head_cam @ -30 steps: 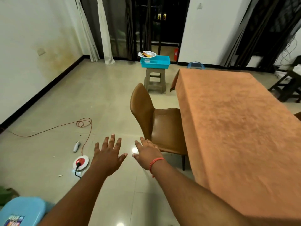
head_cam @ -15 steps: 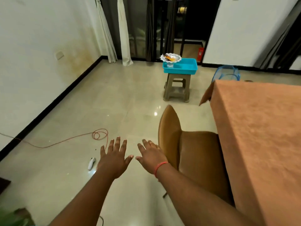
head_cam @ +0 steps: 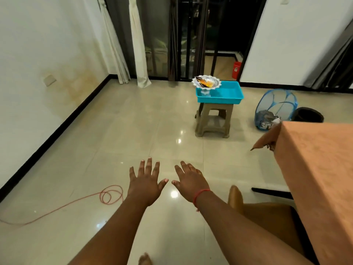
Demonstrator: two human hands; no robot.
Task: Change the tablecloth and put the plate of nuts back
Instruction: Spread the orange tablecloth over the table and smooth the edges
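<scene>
A silver scalloped plate of nuts (head_cam: 206, 82) stands at the left end of a turquoise tray (head_cam: 225, 96), which sits on a beige plastic stool (head_cam: 214, 121) ahead of me. An orange tablecloth (head_cam: 321, 169) covers the table on my right, its near corner flap sticking out. My left hand (head_cam: 146, 183) and my right hand (head_cam: 190, 181), with a red thread on its wrist, are both held out in front of me over the floor, palms down, fingers spread and holding nothing.
A brown leather chair (head_cam: 263, 213) is tucked at the table, low right. A blue mesh basket (head_cam: 275, 109) and a dark bin (head_cam: 307, 114) stand beyond the table. An orange cable (head_cam: 107, 196) coils on the tiled floor at left.
The view has moved forward along the table toward the stool, which now looks closer. The chair has slid behind to my lower right. Both hands stay outstretched and empty.
</scene>
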